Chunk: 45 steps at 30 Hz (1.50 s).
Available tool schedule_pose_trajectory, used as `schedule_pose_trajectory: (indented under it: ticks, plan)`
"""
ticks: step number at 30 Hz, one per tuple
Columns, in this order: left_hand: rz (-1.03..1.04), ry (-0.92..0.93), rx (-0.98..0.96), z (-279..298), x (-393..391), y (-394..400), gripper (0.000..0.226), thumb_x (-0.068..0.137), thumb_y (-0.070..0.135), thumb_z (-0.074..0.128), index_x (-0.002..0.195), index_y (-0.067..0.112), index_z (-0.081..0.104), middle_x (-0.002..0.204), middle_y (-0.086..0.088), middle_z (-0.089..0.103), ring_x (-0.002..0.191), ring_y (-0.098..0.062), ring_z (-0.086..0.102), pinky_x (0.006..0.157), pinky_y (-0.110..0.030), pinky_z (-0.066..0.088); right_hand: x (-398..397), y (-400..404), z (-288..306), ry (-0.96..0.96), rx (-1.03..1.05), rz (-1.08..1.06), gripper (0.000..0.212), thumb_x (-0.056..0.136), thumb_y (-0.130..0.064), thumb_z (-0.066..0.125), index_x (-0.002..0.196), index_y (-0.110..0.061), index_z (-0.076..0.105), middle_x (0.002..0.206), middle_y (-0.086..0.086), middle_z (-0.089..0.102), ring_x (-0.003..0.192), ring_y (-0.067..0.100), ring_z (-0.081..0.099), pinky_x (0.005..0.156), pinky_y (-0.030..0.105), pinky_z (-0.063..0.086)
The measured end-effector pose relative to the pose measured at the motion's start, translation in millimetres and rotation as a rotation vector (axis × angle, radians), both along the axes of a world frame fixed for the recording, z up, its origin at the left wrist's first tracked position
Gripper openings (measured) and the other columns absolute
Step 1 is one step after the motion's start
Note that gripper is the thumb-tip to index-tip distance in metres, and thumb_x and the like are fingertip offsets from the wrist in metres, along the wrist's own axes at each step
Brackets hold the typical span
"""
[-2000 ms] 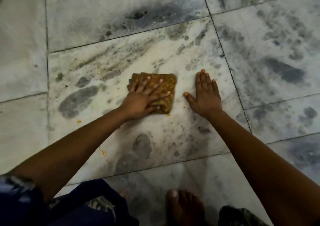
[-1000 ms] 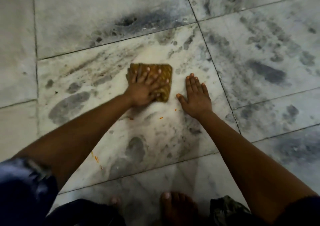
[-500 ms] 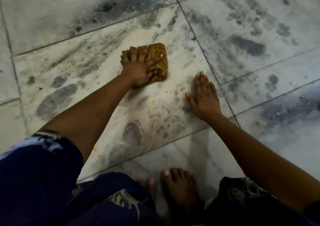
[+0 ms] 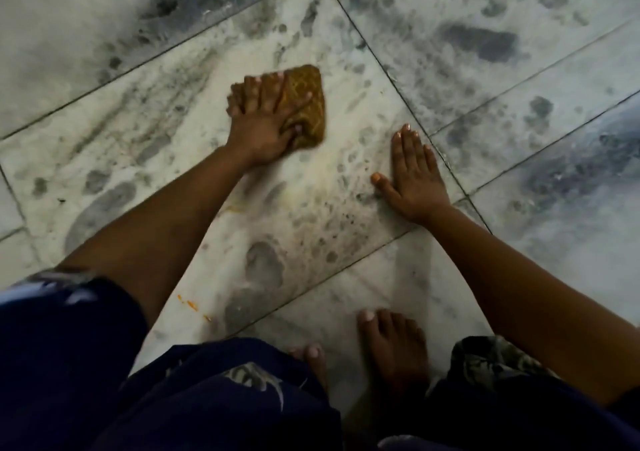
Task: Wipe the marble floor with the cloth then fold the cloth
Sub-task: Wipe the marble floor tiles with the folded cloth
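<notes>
Pressing flat, fingers spread, the left hand (image 4: 263, 121) is pushing the cloth (image 4: 304, 104) across the floor (image 4: 346, 208); the right hand (image 4: 414, 173) is bracing, palm down. Wet marble could be letting that palm slip.

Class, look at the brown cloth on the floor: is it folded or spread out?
Folded: the cloth is a compact pad under the left hand.

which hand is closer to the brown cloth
Left. The left hand presses flat on top of the cloth, fingers spread over it. The right hand lies flat on the floor, apart from the cloth, to its right and nearer the person.
</notes>
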<state>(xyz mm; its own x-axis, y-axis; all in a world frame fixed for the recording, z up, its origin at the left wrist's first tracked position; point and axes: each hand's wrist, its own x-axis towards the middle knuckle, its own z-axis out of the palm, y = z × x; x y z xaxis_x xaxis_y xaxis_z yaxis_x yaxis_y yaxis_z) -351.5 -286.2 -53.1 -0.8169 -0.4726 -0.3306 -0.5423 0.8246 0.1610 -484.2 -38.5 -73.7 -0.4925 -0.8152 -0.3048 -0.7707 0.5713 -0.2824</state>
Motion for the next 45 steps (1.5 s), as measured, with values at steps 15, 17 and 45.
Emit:
schedule_pose_trajectory:
  ticks: [15,17,45]
  plan:
    - [0.044,0.013,-0.037,-5,29,26,0.066,0.081,0.071,0.028,0.141,0.051,0.009,0.159,-0.009,0.001,0.141,-0.046,-0.001,0.106,-0.067,0.004,-6,2,7,-0.055,0.018,0.035,0.081,0.087,-0.058,0.012,0.148,-0.008,-0.006,0.157,0.011,-0.013,0.144,0.021,-0.012,0.111,0.028,-0.014]
    - [0.093,-0.008,-0.005,2,6,21,0.063,0.087,0.066,0.036,0.143,0.05,0.012,0.158,-0.009,-0.002,0.14,-0.048,-0.003,0.107,-0.067,0.002,-9,0,8,-0.104,0.018,0.025,0.074,0.095,-0.053,0.019,0.148,-0.009,-0.005,0.157,0.01,-0.013,0.144,0.02,-0.011,0.113,0.029,-0.012]
    - [0.05,0.003,-0.032,-9,166,139,0.058,0.088,0.064,0.013,0.142,0.048,-0.002,0.159,-0.006,0.003,0.144,-0.038,0.0,0.109,-0.062,0.001,57,-60,4,-0.027,-0.112,0.336,0.079,0.088,-0.057,0.009,0.148,-0.006,0.002,0.157,0.013,-0.002,0.145,0.021,-0.003,0.114,0.029,-0.007]
